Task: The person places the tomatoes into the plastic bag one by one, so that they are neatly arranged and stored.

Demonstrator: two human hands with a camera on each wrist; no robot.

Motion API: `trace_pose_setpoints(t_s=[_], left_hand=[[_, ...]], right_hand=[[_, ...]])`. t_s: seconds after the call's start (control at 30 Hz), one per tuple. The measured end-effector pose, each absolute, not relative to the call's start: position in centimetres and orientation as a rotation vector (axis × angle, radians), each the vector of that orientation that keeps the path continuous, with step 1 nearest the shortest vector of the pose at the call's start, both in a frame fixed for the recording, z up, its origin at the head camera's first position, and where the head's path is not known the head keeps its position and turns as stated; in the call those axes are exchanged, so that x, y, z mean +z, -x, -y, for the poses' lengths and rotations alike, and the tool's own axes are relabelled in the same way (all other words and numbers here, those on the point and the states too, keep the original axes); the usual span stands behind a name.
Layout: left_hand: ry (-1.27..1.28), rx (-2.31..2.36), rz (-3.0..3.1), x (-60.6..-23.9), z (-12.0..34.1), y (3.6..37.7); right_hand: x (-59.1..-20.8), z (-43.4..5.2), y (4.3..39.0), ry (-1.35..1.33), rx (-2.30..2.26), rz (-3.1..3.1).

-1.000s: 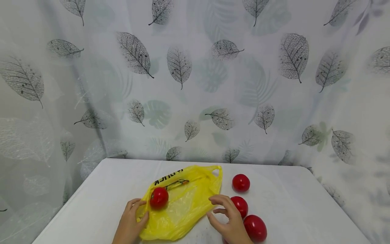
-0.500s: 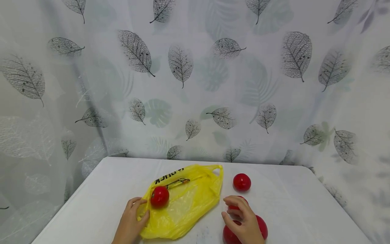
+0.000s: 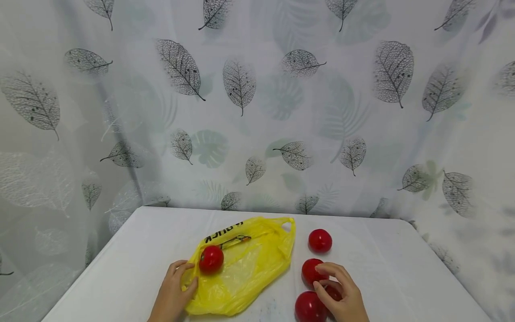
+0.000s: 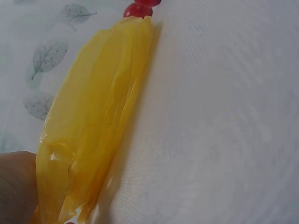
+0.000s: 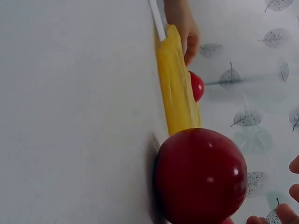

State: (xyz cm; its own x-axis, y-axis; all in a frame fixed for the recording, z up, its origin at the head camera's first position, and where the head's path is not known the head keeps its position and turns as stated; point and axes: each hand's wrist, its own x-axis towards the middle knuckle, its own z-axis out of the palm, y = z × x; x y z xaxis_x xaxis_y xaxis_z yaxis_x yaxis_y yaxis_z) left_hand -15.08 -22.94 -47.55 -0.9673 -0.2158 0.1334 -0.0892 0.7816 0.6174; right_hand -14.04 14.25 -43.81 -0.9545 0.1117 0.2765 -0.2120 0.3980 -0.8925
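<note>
We see the right hand (image 3: 342, 295) has slid back from the bag's edge toward the near right corner and now curls its fingers over a tomato (image 3: 332, 293) that it mostly hides, though from here we cannot be sure the grip has closed. The left hand (image 3: 174, 293) stays put, pinching the near-left edge of the yellow bag (image 3: 245, 268), which lies flat on the white table (image 3: 132, 268) with one tomato (image 3: 211, 259) on it. So we judge the work has shifted to picking up the next tomato, with three others (image 3: 313, 271) (image 3: 309, 307) (image 3: 320, 240) lying loose right of the bag.
</note>
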Motion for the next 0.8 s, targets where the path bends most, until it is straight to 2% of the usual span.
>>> trace_pose_setpoints(t_s=[0.3,0.57,0.8], left_hand=[[-0.210,-0.927,2.775,-47.7,23.0,15.1],[-0.211,-0.936,2.777,-47.7,23.0,15.0],[-0.220,-0.943,2.780,-47.8,23.0,15.0]], right_hand=[[-44.6,-16.3,14.2,-0.042,1.613,2.372],[-45.2,-17.2,14.2,-0.022,1.320,2.510],[-45.6,-18.1,14.2,0.041,1.419,2.624]])
